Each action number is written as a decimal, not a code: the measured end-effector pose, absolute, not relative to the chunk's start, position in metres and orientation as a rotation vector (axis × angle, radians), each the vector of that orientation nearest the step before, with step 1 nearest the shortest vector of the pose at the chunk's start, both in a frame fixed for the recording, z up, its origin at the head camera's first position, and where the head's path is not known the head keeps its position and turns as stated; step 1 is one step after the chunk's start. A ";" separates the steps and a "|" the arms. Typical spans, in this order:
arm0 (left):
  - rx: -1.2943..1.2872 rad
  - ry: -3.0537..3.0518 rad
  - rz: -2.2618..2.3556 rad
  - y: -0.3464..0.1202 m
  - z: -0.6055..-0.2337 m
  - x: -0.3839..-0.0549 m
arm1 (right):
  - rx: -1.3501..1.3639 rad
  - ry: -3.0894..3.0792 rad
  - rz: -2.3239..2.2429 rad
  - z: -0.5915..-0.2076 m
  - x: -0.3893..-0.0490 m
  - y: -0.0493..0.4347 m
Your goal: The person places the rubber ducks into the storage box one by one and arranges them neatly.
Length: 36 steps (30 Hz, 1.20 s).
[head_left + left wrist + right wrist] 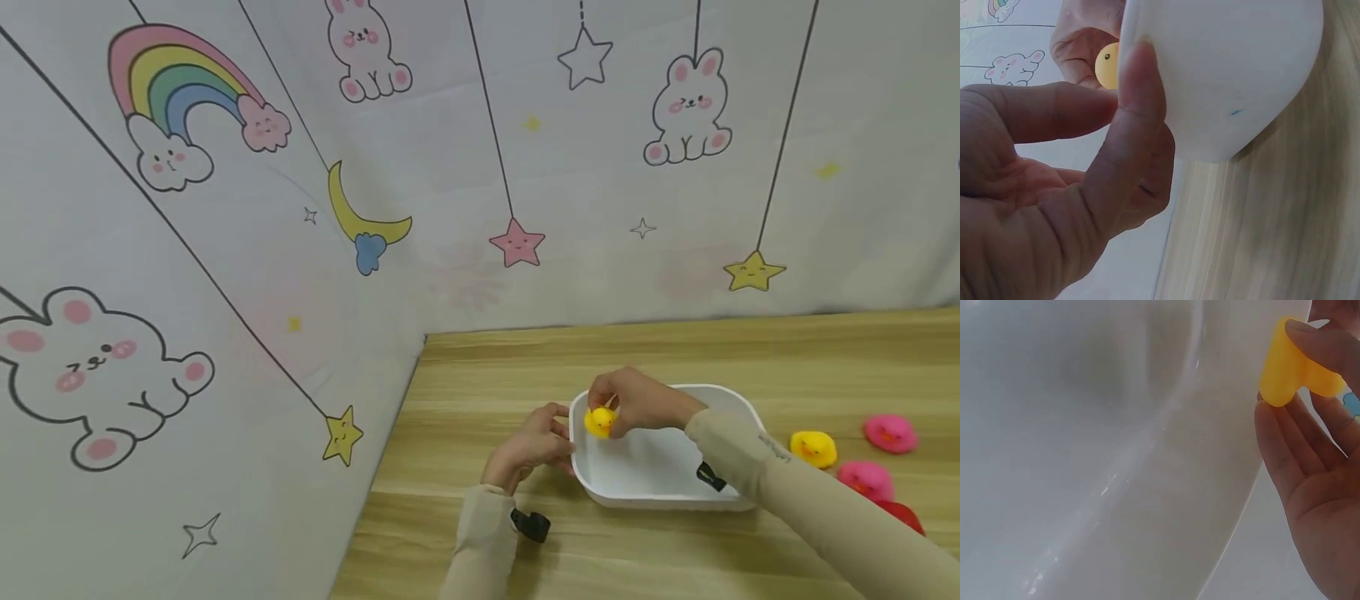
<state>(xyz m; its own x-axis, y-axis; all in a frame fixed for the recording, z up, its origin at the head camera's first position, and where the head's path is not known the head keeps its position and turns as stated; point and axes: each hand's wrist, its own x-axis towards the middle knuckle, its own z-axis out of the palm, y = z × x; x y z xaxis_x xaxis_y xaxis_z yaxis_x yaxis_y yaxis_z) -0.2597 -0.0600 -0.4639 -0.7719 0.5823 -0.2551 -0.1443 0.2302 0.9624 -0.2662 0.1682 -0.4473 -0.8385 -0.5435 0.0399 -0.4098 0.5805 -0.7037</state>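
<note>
Over the left end of a white plastic basin (pixel 667 503), my right hand (pixel 637 402) pinches a small yellow rubber duck (pixel 600 422) between thumb and fingers. The right wrist view shows the duck (pixel 1282 369) from another side, close to the basin's inner wall (pixel 1210 437). My left hand (pixel 531 446) holds the basin at its left end, fingers bent. In the left wrist view its thumb (pixel 1141 75) lies against the basin's outer wall (pixel 1229 75), near the rim; the contact of the other fingertips is partly hidden.
Right of the basin lie another yellow duck (pixel 813 449), two pink ducks (pixel 891 433) and a red object (pixel 903 515) partly covered by my right sleeve. A wood-grain table (pixel 465 375) carries everything. Printed white cloth walls (pixel 480 167) rise at the back and left.
</note>
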 end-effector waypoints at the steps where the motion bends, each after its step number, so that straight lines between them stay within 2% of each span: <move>1: 0.398 1.918 1.598 -0.060 -0.465 -0.260 | -0.804 2.633 -1.077 -0.449 -0.266 0.167; 16: 0.408 1.920 1.583 -0.060 -0.464 -0.262 | -0.784 2.790 -0.662 -0.464 -0.271 0.158; 29: 0.422 1.912 1.579 -0.057 -0.465 -0.259 | -0.883 2.852 -0.544 -0.474 -0.263 0.162; 36: 0.433 1.918 1.570 -0.060 -0.465 -0.261 | -0.831 2.853 -0.552 -0.461 -0.254 0.168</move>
